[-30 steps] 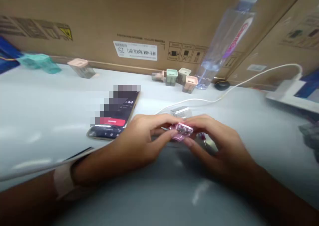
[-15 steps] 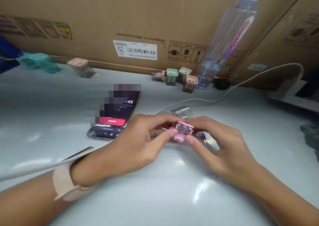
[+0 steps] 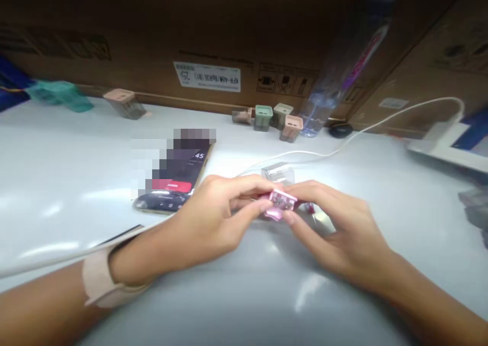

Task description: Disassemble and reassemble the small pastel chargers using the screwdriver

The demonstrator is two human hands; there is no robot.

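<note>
The fingers of the left hand and right hand firmly grasped a small pink plastic case from both sides, a steady two-handed pinch just above the white desk, near a clear plastic box.

**Beige wrap on the left wrist**

A wide, soft, pale beige wrap circles the left forearm just behind the left hand, its lower edge slightly flared. The right forearm and right hand are bare, with nothing worn on them.
</note>
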